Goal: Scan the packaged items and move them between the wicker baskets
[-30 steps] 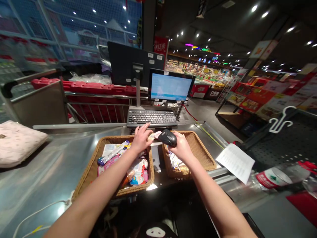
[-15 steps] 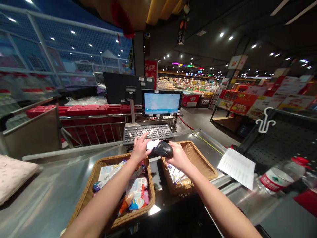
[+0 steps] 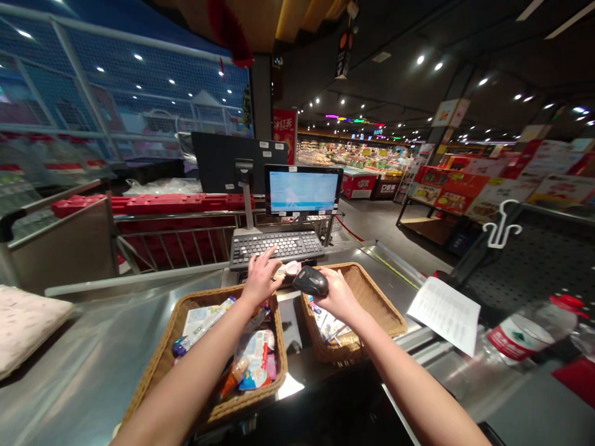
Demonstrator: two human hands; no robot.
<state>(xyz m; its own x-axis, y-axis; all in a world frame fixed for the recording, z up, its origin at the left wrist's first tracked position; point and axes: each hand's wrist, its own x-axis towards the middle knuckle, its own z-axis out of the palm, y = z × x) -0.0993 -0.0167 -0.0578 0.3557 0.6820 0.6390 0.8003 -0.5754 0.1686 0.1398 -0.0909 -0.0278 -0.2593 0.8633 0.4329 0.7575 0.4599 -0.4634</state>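
Observation:
My right hand (image 3: 337, 292) is wrapped round a black handheld barcode scanner (image 3: 310, 280), which points left. My left hand (image 3: 259, 279) pinches a small pale packet (image 3: 289, 269) right in front of the scanner's nose, its forefinger raised. Both hands hover between two wicker baskets. The left basket (image 3: 186, 306) holds several colourful packets and a tube. The right basket (image 3: 372, 294) holds a few small packets near its left end.
A black keyboard (image 3: 277, 246) and a lit till screen (image 3: 304, 191) stand just beyond my hands, on a steel counter (image 3: 88, 365). A paper sheet (image 3: 445, 314) and a lying water bottle (image 3: 525, 331) are at the right. A pale cushion (image 3: 25, 325) lies far left.
My head has tilted up, so the counter sits lower in view. The left hand has turned the small packet in front of the scanner. The right hand has kept the scanner almost still.

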